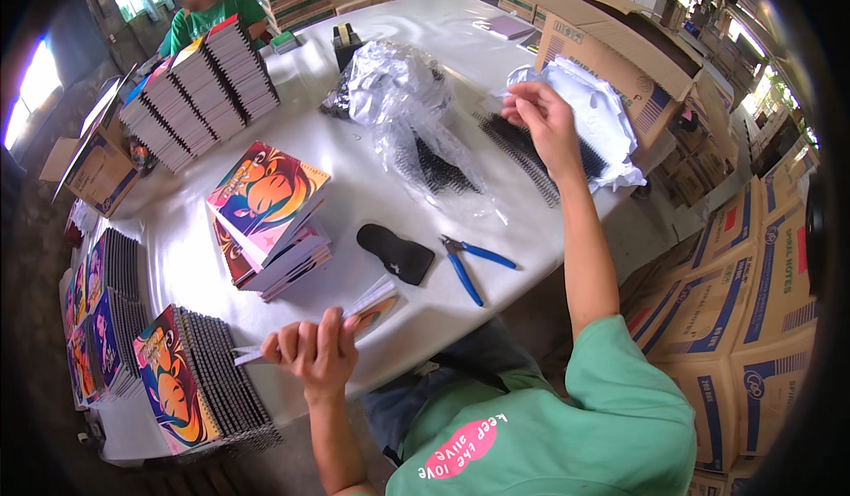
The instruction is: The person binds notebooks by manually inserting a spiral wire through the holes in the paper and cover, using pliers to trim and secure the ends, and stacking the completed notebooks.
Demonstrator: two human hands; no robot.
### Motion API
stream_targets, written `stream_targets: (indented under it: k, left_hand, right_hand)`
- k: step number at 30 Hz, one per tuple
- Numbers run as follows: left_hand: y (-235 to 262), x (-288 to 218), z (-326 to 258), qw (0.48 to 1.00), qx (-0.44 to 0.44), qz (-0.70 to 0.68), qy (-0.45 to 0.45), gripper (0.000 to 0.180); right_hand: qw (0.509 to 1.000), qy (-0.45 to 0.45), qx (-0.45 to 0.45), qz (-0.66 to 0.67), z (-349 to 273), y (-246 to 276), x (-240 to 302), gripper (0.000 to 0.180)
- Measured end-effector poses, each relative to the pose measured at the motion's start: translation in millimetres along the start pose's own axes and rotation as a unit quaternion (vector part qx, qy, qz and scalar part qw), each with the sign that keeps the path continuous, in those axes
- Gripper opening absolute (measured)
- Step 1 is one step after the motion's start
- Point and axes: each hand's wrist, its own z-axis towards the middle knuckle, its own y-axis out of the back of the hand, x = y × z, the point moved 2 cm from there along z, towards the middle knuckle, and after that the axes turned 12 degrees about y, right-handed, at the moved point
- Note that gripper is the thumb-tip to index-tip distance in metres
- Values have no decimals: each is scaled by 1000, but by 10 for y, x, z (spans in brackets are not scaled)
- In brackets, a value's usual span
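My left hand (323, 350) is closed around a small notebook (376, 306) at the table's near edge; its loose pages fan slightly. My right hand (544, 124) is raised over the black spiral coils (522, 155) at the table's right, its fingers bent together. Whether something thin is between them I cannot make out. Crumpled white paper (602, 111) lies beside those coils. Between my hands are blue-handled cutting pliers (469, 261) and a black, rounded flat piece (396, 253). A stack of notebooks with colourful illustrated covers (270, 195) stands just beyond my left hand.
Coil-bound notebooks (190, 376) stand in rows at the left edge, with a taller stack (204, 93) behind. Clear plastic (394, 98) wraps more coils mid-table. An open carton (611, 67) stands at the far right, and closed cartons (726, 292) are piled beside me. A person (212, 9) sits across.
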Motion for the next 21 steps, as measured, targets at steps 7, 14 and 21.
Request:
stream_targets:
  k: [7, 14, 21]
  left_hand:
    - [127, -71, -164, 995, 3, 91, -35, 35]
    - [25, -350, -229, 991, -4, 72, 116, 75]
    - [-55, -448, -179, 985, -46, 47, 160, 64]
  right_hand:
    - [734, -76, 297, -606, -286, 207, -1513, 40]
    - [694, 19, 418, -585, 177, 302, -1544, 14]
    - [791, 166, 194, -555, 410, 130, -320, 66]
